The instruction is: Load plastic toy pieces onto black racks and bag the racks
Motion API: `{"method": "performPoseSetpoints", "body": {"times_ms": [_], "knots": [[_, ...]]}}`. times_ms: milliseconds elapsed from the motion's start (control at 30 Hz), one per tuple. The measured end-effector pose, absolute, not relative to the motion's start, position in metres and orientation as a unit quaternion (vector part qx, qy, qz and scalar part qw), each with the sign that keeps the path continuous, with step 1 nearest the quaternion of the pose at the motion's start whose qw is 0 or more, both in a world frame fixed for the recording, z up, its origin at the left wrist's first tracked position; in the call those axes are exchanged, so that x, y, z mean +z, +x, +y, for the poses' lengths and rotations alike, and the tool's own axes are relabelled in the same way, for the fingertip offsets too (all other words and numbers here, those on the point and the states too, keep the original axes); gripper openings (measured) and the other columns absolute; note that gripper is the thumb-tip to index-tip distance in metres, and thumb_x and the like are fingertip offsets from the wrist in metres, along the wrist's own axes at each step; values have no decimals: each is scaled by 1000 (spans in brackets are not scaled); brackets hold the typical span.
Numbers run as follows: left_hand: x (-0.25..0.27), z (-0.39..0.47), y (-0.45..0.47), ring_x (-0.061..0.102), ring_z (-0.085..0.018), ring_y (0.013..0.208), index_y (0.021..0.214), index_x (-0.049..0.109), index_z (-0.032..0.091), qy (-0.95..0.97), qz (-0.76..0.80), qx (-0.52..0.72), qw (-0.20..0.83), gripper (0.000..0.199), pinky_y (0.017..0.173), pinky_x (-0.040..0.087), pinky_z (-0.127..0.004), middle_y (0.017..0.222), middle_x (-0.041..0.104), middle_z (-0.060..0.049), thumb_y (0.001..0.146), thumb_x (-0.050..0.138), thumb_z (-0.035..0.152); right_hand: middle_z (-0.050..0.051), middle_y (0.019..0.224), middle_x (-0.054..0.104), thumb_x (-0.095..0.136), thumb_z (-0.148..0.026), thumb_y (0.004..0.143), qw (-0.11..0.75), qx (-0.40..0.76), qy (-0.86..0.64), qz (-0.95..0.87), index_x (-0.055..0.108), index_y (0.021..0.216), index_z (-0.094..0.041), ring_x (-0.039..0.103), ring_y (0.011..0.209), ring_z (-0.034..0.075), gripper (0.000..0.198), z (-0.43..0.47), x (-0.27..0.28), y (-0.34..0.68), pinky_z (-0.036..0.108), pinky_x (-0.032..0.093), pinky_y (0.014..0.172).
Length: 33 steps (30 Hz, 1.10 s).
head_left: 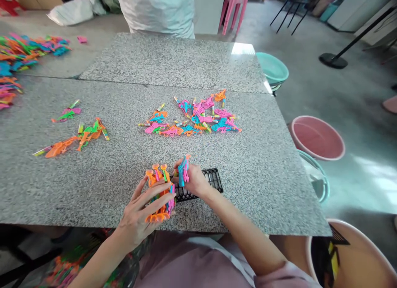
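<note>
A black plastic grid rack (216, 179) lies near the front edge of the stone table. At its left end stand several small orange, pink and green plastic toy guns (161, 217), packed close together. My left hand (136, 213) is wrapped around this bunch, with its fingers across the top and the thumb on the far side. Over the middle of the rack, my right hand (196, 181) grips a blue and pink toy gun piece (182, 172). Whether that is one toy or two together I cannot tell. The right fingertips are partly hidden behind it.
Loose toy guns (198, 118) lie beyond the rack, with a smaller group (88, 135) to the left. A large heap (25, 52) covers the far left. Basins (318, 137) stand on the floor to the right. A white sack (158, 10) is behind the table.
</note>
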<state>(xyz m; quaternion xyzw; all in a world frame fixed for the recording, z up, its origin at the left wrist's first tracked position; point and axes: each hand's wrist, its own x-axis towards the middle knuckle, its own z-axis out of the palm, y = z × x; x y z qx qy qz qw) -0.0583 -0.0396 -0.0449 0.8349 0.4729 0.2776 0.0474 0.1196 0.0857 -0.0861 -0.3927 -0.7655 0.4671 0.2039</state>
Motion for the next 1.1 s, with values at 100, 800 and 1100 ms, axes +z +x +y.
{"method": "performPoseSetpoints", "body": {"times_ms": [100, 800, 1100], "knots": [[-44, -41, -56, 63, -23, 123, 134, 57, 25, 833, 479, 272, 49, 37, 119, 31, -43, 135, 65, -7, 97, 59, 23, 2, 85, 70, 63, -11, 80, 156, 379, -381, -829, 60, 100, -20, 64, 75, 17, 22, 84, -83, 116, 24, 43, 70], [-33, -33, -57, 43, -25, 142, 116, 65, 27, 865, 470, 177, 12, 22, 113, 21, -38, 137, 65, -7, 95, 60, 33, 16, 109, 71, 51, 2, 88, -18, 65, -351, -934, 68, 106, -12, 66, 107, 26, 29, 244, -31, 54, 34, 53, 87], [-30, -29, -52, 42, -25, 143, 112, 65, 25, 846, 477, 231, 57, 17, 114, 21, -38, 134, 67, -7, 96, 61, 31, 1, 78, 67, 66, -19, 85, 137, 298, -450, -831, 65, 87, -18, 62, 72, 15, 3, 161, -56, 141, 26, 48, 70]]}}
